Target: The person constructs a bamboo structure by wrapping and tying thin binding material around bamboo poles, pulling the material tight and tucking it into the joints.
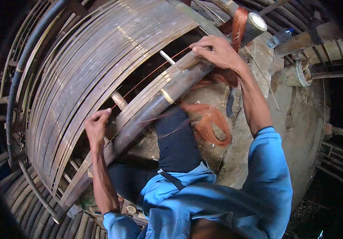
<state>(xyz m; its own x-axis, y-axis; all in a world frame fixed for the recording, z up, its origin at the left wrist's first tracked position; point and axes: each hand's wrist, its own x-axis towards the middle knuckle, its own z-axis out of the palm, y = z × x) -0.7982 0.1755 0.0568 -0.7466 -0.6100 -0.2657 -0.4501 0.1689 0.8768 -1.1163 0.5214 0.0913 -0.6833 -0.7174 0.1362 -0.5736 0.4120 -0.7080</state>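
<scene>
A thin orange-red strand (149,75) runs taut between my two hands, over the dark gap beside a curved panel of thin bamboo slats (96,51). My left hand (97,126) pinches its lower left end, the fingers closed. At the upper right, my right hand (217,51) grips the other end with bent fingers, close to the end of a thick bamboo pole (151,113). Several slats lie along this pole, tied by pale bindings. Loose orange strands (215,125) droop past my knee on the near side of the pole.
An orange fibre bundle (240,24) hangs over a pole end at the back right. Beyond stand a clear plastic bottle (281,36) and a worn bucket (295,75). A dark curved pole (13,87) bounds the left side. Round poles (26,199) form the floor lower left.
</scene>
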